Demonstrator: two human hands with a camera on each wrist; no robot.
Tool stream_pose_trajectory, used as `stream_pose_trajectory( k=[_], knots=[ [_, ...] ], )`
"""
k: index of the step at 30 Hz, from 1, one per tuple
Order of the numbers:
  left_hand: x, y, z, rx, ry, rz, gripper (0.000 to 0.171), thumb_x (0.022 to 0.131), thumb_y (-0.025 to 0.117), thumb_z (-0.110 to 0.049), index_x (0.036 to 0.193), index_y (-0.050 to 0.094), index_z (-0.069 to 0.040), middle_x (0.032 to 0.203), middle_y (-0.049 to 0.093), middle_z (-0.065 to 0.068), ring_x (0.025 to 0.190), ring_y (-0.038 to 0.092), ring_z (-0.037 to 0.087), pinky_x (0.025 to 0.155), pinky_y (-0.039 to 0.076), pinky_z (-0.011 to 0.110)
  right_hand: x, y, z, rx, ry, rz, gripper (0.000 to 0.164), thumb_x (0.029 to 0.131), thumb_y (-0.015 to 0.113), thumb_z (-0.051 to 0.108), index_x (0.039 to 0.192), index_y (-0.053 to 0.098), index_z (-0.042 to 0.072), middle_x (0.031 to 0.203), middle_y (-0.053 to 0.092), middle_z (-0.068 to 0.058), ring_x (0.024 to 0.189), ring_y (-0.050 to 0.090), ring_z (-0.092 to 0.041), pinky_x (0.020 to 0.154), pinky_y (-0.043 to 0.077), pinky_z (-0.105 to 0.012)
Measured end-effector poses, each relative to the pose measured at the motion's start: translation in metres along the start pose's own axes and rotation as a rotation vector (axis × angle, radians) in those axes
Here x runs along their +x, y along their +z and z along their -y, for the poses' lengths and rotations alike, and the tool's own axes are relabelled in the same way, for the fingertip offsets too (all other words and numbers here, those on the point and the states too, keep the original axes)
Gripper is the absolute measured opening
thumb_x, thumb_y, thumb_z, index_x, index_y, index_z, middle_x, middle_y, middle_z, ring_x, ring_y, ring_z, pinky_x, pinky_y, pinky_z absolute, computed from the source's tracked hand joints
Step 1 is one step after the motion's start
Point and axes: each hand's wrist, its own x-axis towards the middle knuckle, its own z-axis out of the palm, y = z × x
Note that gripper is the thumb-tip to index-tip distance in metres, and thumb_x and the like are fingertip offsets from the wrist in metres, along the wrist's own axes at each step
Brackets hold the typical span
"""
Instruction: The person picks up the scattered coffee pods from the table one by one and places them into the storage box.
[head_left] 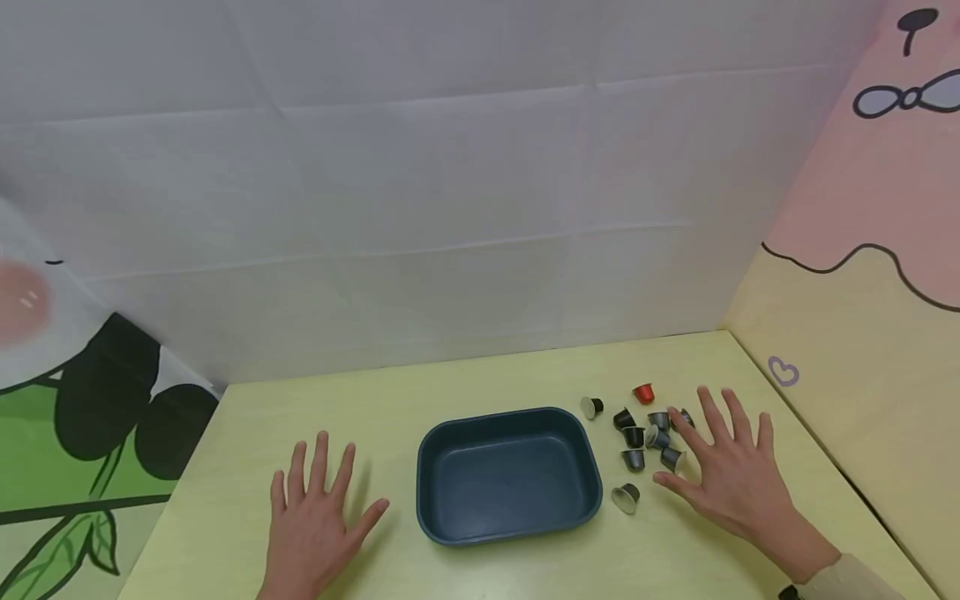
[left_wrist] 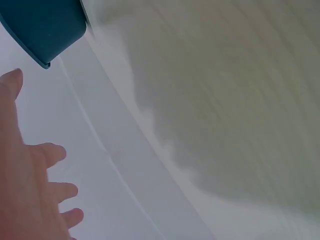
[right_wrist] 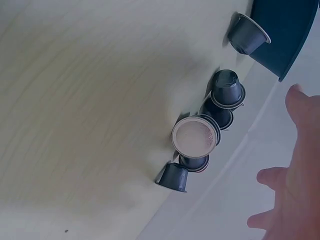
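Both hands lie flat with fingers spread, holding nothing: left hand (head_left: 315, 512) left of the tray (head_left: 507, 473) (dark blue), right hand (head_left: 731, 475) right of it, beside the scattered capsules (head_left: 647, 437).

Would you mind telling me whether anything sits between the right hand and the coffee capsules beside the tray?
Nothing visible does. The right hand lies open right beside the coffee capsules, its fingers reaching the nearest ones. The blue tray lies on their far side.

Left hand (head_left: 318, 508) flat, fingers spread, right hand (head_left: 731, 471) flat, fingers splayed
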Motion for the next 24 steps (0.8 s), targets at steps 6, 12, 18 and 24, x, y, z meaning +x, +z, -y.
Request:
stream_pose_trajectory(
  k=[6,12,18,24],
  knots=[
    [0.002,0.001,0.0,-0.004,0.03,-0.037,0.08,0.086,0.06,-0.066,0.143,0.054,-0.011,0.155,0.034,0.021,0.143,0.023,0.044,0.107,0.018,0.064,0.001,0.0,0.0,0.019,-0.005,0.02,0.087,0.081,0.061,0.075,0.148,0.047,0.021,0.156,0.028,-0.024,0.144,0.015,-0.047,0.101,0.013,-0.076],
    [0.003,-0.001,0.0,-0.028,0.036,-0.075,0.067,0.088,0.063,-0.052,0.137,0.058,-0.007,0.14,0.052,0.023,0.131,0.041,0.043,0.104,0.026,0.061,0.003,0.002,-0.001,0.055,-0.026,0.022,0.08,0.084,0.065,0.066,0.145,0.05,0.017,0.152,0.033,-0.026,0.139,0.024,-0.05,0.103,0.018,-0.072],
    [0.006,-0.004,-0.004,-0.111,0.03,-0.119,0.055,0.085,0.072,-0.038,0.129,0.065,-0.006,0.121,0.066,0.018,0.109,0.06,0.039,0.097,0.039,0.059,0.004,0.004,0.001,0.107,-0.048,-0.023,0.07,0.086,0.07,0.054,0.14,0.057,0.011,0.143,0.044,-0.028,0.131,0.035,-0.05,0.104,0.027,-0.061],
    [0.007,-0.009,-0.016,-0.229,-0.094,-0.001,0.038,0.088,0.075,-0.032,0.12,0.071,-0.011,0.1,0.074,0.006,0.085,0.069,0.027,0.074,0.053,0.048,0.002,0.003,0.007,0.167,0.016,-0.036,0.059,0.086,0.075,0.04,0.135,0.06,0.012,0.131,0.055,-0.02,0.119,0.048,-0.043,0.081,0.049,-0.058]
  ],
)
